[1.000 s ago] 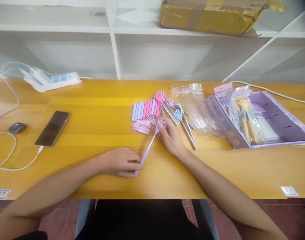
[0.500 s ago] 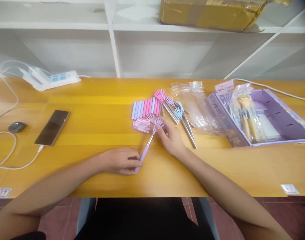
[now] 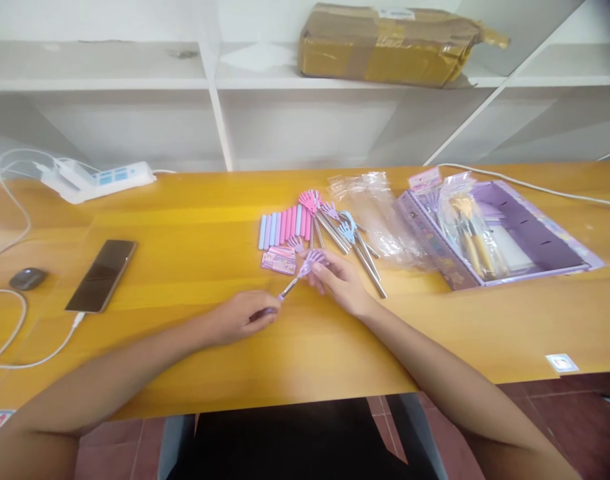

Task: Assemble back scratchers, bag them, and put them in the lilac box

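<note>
A purple back scratcher [image 3: 291, 287] with a hand-shaped head and a metal rod slants up to the right between my hands. My left hand [image 3: 245, 315] is closed around its purple handle, most of which the fingers hide. At the other end, my right hand [image 3: 337, 280] pinches the hand-shaped head. Just beyond lie pink printed cards [image 3: 279, 261] and a row of pink, blue and purple handle sleeves [image 3: 285, 228]. Metal rods with pink, purple and blue hand-shaped heads [image 3: 347, 233] lie in a loose pile right of the sleeves.
Clear plastic bags [image 3: 377, 217] lie beside an open purple box [image 3: 535, 270] holding bagged items with wooden handles. A phone [image 3: 101, 277] on a charging cable, a small black case [image 3: 28, 279] and a power strip [image 3: 109, 181] sit left. A taped carton [image 3: 385, 50] rests on the shelf behind.
My left hand has slid up the handle and now wraps it more fully, closer to my right hand. The view has tilted up and turned slightly right.
</note>
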Tool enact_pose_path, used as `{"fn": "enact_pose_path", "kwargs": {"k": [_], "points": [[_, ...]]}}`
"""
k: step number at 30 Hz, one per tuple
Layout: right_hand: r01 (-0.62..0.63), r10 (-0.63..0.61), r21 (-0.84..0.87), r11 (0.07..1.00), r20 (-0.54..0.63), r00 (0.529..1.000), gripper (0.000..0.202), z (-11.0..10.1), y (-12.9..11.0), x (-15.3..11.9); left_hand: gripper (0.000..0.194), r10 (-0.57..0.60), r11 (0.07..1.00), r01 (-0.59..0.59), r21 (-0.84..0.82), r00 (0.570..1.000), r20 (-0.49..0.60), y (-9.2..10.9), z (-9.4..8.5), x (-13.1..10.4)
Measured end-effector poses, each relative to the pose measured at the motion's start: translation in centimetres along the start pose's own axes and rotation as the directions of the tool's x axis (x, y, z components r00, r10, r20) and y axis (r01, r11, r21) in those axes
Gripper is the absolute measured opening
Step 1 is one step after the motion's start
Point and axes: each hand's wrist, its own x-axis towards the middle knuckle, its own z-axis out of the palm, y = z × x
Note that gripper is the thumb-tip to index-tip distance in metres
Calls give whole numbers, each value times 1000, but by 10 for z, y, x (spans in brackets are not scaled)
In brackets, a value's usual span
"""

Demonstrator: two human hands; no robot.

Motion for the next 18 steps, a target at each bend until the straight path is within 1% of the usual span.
{"fn": "enact_pose_path", "kwargs": {"k": [1,2,3,4,7,10,12,15,17,18], "points": [[-25,24,16,1000,45,999,50,1,0,-2,19,-30,999,30,-18,999,13,0,0,-2],[-47,45,27,999,73,996,51,3,0,-3,28,-63,997,64,-38,998,31,1,0,-3],[-70,67,32,997,87,994,52,5,1,-4,37,-94,994,97,-53,994,48,2,-1,-4],[-91,88,33,995,95,992,53,7,2,-4,42,-119,991,122,-58,991,62,3,-2,-3],[-117,114,23,993,90,989,57,9,3,-4,29,-151,987,154,-37,985,79,8,-6,1],[-82,82,-4,997,107,991,57,8,1,-4,31,-186,975,195,-109,979,84,11,-9,6],[-54,57,-19,998,173,983,55,7,-2,-4,31,-195,964,208,-167,976,92,11,-9,7],[-37,39,-12,999,275,961,51,7,-3,-5,32,-154,967,174,-187,981,115,10,-9,7],[-42,41,-1,999,284,958,51,9,0,-5,34,-139,971,158,-181,984,111,10,-11,6],[-49,46,6,999,261,964,52,8,2,-5,35,-146,969,164,-185,984,106,10,-13,6]]}}
